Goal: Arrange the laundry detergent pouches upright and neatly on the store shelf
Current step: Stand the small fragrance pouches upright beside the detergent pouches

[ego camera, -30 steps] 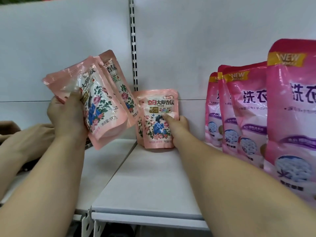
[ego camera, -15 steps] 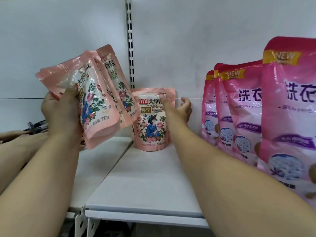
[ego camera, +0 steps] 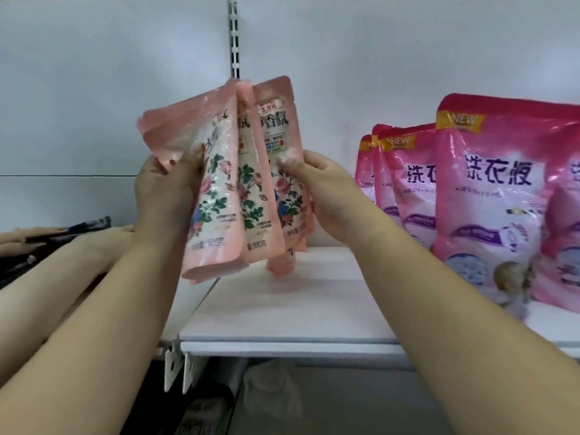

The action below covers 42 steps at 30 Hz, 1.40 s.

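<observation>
Three pale pink floral detergent pouches are fanned out in the air above the white shelf [ego camera: 314, 309]. My left hand [ego camera: 163, 196] grips the left pouch [ego camera: 213, 211] and the middle pouch [ego camera: 252, 211] from their left side. My right hand [ego camera: 323, 189] pinches the right pouch [ego camera: 276, 127] at its right edge, thumb on the front. All three hang roughly upright, with their bottoms just above the shelf. A pink edge behind the right pouch may be a pouch standing on the shelf, mostly hidden.
Several large bright pink pouches [ego camera: 496, 189] stand in a row on the right of the shelf. Another person's arm [ego camera: 62, 262] and dark packets [ego camera: 81, 226] lie on the left shelf section. A slotted upright [ego camera: 233, 36] runs up the back wall.
My right hand left the pouch standing on the shelf and came to the bunch, pinching its right pouch. My left hand brought the bunch rightward to the middle and turned it more upright.
</observation>
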{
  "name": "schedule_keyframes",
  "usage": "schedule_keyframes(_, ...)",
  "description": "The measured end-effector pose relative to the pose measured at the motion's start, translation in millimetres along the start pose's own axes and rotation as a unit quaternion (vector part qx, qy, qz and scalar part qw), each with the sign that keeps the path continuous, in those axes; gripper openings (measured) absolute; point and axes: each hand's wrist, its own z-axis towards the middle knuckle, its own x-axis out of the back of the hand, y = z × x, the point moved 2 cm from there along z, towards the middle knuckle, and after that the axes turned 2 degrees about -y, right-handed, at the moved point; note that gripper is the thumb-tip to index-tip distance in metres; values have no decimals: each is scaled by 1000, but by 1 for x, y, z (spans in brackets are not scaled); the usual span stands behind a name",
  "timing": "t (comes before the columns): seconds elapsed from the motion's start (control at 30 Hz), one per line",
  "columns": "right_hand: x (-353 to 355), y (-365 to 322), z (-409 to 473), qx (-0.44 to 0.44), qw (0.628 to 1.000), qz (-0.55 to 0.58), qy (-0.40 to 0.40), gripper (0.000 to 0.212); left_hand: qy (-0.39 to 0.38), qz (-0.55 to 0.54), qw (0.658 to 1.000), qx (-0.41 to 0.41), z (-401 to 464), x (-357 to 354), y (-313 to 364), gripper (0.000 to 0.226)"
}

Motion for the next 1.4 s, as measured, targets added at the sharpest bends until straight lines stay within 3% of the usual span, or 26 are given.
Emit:
schedule_keyframes(0.1, 11, 2, -9, -43, 997, 61, -9, 21, 15, -34, 999, 21, -3, 6, -5, 14)
schedule_keyframes(0.17, 19, 12, -7, -88, 995, 34, 23, 27, 37, -28, 999, 11, -1, 13, -2, 15)
schedule_keyframes(0.27, 14, 34, -8, -206, 978, -22, 6, 33, 59, -24, 998, -31, 5, 27, 8, 9)
schedule_keyframes(0.33, 5, 46, -5, -266, 964, 9, -13, 47, 86, -20, 995, -49, 14, 39, 13, 20)
schedule_keyframes(0.4, -1, 55, 3, -281, 959, 16, -19, 62, 93, 10, 995, -42, 25, 49, 9, 32)
schedule_keyframes(0.5, -8, 63, 8, -294, 955, -18, -29, 73, 82, 13, 996, -45, 9, 49, 24, 18)
schedule_keyframes(0.6, -9, 65, 7, -257, 965, -41, -13, 74, 62, 32, 996, -59, -10, 41, 26, 9)
schedule_keyframes(0.7, -2, 43, 3, -142, 989, 34, 21, 65, 60, 25, 997, -49, -20, 32, 11, 17)
schedule_keyframes(0.83, 9, 4, -21, -13, 997, 72, -35, 65, 21, 33, 999, -31, -37, 4, -10, 19)
schedule_keyframes(0.97, 21, 0, -46, -21, 997, -74, -19, 111, -13, 39, 999, -14, -52, -26, -25, 15)
schedule_keyframes(1.07, 32, 14, -52, -49, 997, -45, 37, 128, -56, 76, 995, -16, -58, -42, -23, 17)
schedule_keyframes(1.17, 42, 21, -57, -54, 995, -9, 89, 89, -184, 18, 980, 69, -50, -43, -30, 22)
schedule_keyframes(1.27, 50, 24, -65, -61, 989, -1, 134, 35, -257, -2, 959, 117, -41, -36, -41, 87)
schedule_keyframes(1.33, 54, 25, -66, -49, 984, 17, 173, 18, -239, -18, 966, 102, -37, -29, -42, 76)
schedule_keyframes(1.4, 54, 27, -67, -24, 977, 23, 212, 20, -194, -53, 972, 119, -31, -22, -43, 50)
